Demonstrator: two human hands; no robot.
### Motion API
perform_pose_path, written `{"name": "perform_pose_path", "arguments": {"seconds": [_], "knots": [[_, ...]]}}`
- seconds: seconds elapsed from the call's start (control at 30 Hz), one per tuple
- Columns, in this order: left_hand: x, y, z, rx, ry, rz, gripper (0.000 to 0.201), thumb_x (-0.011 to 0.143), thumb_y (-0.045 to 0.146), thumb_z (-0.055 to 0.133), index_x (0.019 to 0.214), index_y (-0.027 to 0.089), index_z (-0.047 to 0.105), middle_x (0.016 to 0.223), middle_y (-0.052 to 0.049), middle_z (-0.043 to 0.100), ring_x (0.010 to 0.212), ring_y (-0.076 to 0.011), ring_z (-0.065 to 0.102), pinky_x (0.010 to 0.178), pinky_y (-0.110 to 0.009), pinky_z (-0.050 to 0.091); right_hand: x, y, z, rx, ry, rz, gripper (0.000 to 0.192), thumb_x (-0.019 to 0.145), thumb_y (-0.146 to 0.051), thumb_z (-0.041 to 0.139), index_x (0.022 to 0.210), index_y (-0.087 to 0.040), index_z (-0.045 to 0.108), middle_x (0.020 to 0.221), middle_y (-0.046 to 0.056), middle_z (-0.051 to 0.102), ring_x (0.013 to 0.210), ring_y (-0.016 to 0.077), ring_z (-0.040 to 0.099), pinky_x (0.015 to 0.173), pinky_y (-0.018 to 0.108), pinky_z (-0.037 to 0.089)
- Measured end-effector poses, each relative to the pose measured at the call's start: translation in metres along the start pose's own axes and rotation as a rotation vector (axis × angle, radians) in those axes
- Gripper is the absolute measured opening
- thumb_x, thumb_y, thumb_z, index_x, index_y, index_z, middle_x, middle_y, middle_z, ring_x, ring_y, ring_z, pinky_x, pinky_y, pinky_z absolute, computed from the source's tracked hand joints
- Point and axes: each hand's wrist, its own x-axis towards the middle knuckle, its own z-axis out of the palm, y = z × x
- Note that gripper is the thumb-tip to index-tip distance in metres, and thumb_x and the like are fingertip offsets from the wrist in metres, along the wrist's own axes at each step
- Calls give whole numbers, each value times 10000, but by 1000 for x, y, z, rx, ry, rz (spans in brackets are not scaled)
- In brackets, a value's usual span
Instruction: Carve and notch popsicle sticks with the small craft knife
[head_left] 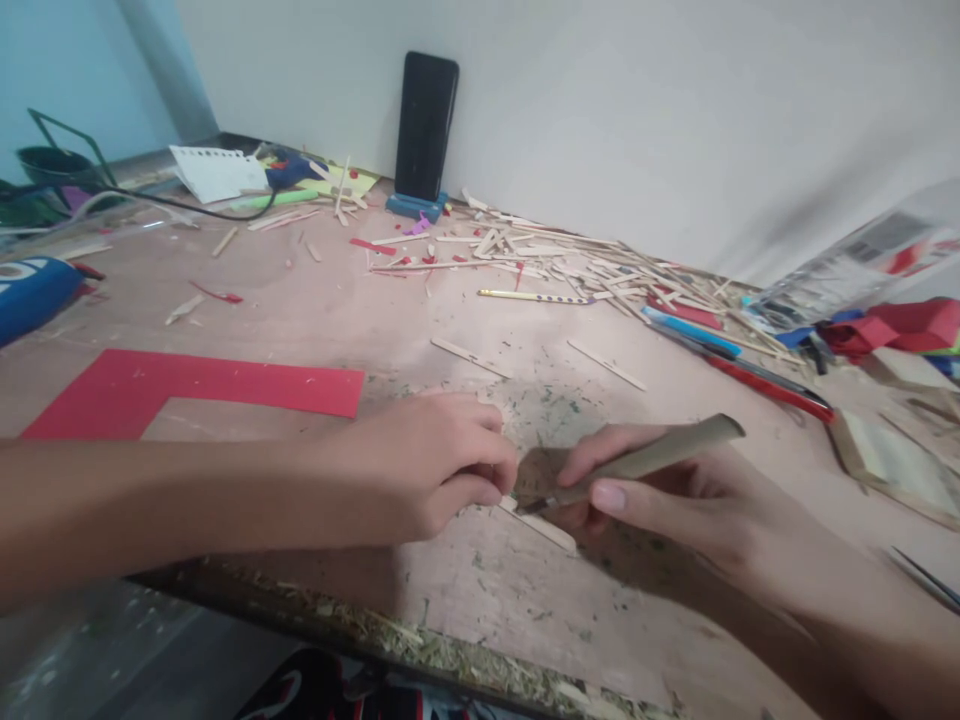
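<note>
Near the front edge of the plywood table [300,320], the left hand [427,465] pinches a wooden craft stick [544,527] flat while the right hand [675,500] grips a craft knife [645,460], blade at the stick just beside the fingertips [487,492]; a slip risks cutting them.

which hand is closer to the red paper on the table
Left. The left hand lies just right of the red paper, near its right end. The right hand, holding a knife, is farther right, beyond the left.
</note>
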Motion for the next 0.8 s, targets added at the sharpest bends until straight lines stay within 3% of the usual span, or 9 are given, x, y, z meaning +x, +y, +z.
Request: {"name": "perform_pose_path", "arguments": {"seconds": [0.17, 0.47, 0.8], "knots": [[-1, 0, 0, -10, -10, 1, 149, 1022, 130, 626, 943, 173, 744, 965, -5, 654, 975, -173, 606, 881, -323, 412, -2, -1, -1, -26, 2, -6, 173, 985, -455, 794, 1088, -316, 806, 765, -15, 738, 596, 104, 594, 502, 214, 427], [1, 2, -2, -15, -14, -13, 137, 1013, 122, 639, 949, 175, 748, 979, -2, 665, 990, -174, 607, 898, -332, 405, -1, -3, -4, -53, -28, 13, 180, 974, -472, 797, 1030, -303, 813, 898, 21, 801, 776, 155, 687, 639, 242, 472], [0, 3, -1, -14, -10, 2, 136, 1011, 117, 643, 944, 166, 751, 969, -11, 665, 979, -174, 607, 889, -321, 414, 0, -9, 0, -69, -6, -8, 169, 963, -466, 814, 1001, -303, 827, 849, 3, 779, 698, 112, 639, 588, 201, 446]]}}
